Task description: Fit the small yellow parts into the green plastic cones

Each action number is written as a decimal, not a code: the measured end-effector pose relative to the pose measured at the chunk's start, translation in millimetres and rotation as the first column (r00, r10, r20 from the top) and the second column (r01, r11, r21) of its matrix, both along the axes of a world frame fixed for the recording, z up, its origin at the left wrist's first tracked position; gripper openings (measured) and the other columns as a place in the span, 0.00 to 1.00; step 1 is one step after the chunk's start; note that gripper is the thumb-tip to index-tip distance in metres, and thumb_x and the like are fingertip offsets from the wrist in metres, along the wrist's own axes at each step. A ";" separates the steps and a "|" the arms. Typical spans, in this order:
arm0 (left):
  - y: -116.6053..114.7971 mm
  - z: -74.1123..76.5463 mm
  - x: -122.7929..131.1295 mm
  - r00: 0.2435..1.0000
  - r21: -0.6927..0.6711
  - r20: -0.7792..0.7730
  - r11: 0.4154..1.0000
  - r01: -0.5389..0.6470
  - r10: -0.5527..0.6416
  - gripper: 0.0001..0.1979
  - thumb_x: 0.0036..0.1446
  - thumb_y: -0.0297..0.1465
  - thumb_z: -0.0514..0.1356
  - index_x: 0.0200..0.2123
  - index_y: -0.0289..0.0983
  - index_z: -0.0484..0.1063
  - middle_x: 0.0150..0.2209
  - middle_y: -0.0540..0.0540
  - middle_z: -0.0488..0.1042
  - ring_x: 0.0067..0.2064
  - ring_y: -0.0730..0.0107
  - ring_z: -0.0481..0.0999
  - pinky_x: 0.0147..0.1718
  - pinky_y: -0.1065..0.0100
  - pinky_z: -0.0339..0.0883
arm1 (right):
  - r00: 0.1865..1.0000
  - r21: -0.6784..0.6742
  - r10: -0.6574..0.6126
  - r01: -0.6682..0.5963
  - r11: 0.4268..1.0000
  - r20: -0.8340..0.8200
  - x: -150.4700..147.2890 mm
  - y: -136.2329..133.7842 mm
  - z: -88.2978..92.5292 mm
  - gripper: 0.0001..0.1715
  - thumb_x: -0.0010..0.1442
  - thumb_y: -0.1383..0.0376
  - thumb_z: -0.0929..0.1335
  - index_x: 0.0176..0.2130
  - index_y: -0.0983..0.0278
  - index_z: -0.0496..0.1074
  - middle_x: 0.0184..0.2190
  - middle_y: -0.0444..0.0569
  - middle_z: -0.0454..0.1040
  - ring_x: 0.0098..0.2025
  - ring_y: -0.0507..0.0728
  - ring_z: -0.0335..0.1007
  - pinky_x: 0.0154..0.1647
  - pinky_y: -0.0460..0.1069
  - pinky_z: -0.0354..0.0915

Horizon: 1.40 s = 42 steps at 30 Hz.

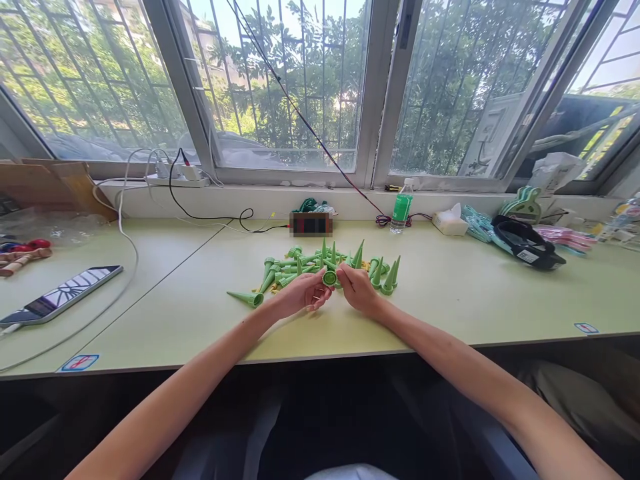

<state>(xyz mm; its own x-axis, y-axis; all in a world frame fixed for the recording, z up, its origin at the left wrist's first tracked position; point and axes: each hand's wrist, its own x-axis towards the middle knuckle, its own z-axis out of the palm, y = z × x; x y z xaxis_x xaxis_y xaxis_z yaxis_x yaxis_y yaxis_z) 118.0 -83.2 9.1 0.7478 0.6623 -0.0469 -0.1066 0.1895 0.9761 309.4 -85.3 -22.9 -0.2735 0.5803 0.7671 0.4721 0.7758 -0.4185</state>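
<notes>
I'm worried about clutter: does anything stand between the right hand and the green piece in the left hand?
Nothing visible does. The right hand is right beside the green piece, which the left hand holds from the other side; contact is hard to tell. The other green cones lie beyond and to either side.

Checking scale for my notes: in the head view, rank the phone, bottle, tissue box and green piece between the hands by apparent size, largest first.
1. Phone
2. Bottle and tissue box: too alike to rank
3. Green piece, partly hidden
</notes>
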 end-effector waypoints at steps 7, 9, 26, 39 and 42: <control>-4.5 -0.9 1.1 0.986 0.368 -0.073 0.923 -0.115 0.152 0.18 0.61 0.44 0.59 0.32 0.34 0.64 0.24 0.52 0.66 0.21 0.81 0.63 0.19 0.76 0.56 | 1.000 -0.042 0.003 -0.003 0.999 -0.009 1.7 1.4 -1.3 0.21 0.72 0.58 0.55 0.27 0.60 0.52 0.19 0.38 0.53 0.20 0.49 0.45 0.24 0.46 0.47; -7.5 1.4 2.6 0.980 0.468 -0.090 0.876 -0.118 0.180 0.16 0.61 0.43 0.60 0.35 0.35 0.65 0.22 0.54 0.63 0.20 0.81 0.62 0.19 0.76 0.54 | 1.000 -0.052 -0.002 0.002 0.999 -0.006 2.3 2.3 -1.9 0.21 0.72 0.58 0.55 0.27 0.61 0.52 0.19 0.38 0.53 0.20 0.49 0.45 0.24 0.47 0.47; 0.3 -11.7 4.4 0.877 0.879 -0.060 0.442 -0.180 0.477 0.11 0.61 0.39 0.59 0.37 0.36 0.69 0.38 0.48 0.65 0.26 0.80 0.65 0.22 0.75 0.63 | 0.998 -0.068 -0.051 0.053 0.996 0.030 2.0 3.5 -0.3 0.22 0.71 0.57 0.56 0.27 0.62 0.58 0.19 0.40 0.57 0.21 0.49 0.48 0.25 0.47 0.48; -1.4 -5.1 8.5 0.886 0.614 -0.084 0.724 -0.315 0.457 0.22 0.60 0.45 0.58 0.47 0.32 0.73 0.19 0.53 0.65 0.18 0.77 0.65 0.13 0.76 0.56 | 0.996 -0.042 -0.053 0.057 0.998 0.077 -3.5 -4.3 4.0 0.20 0.70 0.57 0.60 0.28 0.62 0.60 0.18 0.39 0.60 0.19 0.48 0.53 0.24 0.45 0.50; -2.4 -4.1 8.9 0.894 0.619 -0.079 0.725 -0.302 0.440 0.20 0.60 0.43 0.58 0.45 0.32 0.74 0.19 0.52 0.65 0.18 0.78 0.65 0.14 0.76 0.56 | 0.994 -0.032 -0.051 0.054 0.998 0.095 -3.6 -4.5 3.2 0.18 0.69 0.57 0.60 0.29 0.62 0.62 0.18 0.39 0.63 0.19 0.48 0.53 0.24 0.44 0.50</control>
<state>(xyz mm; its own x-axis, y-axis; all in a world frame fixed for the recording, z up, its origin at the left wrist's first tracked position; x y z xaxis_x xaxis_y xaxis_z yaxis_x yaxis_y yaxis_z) 126.9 -85.6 4.9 0.4533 0.8341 0.3144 0.1697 -0.4270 0.8882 305.8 -89.8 -19.7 -0.3117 0.6217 0.7186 0.5505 0.7345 -0.3967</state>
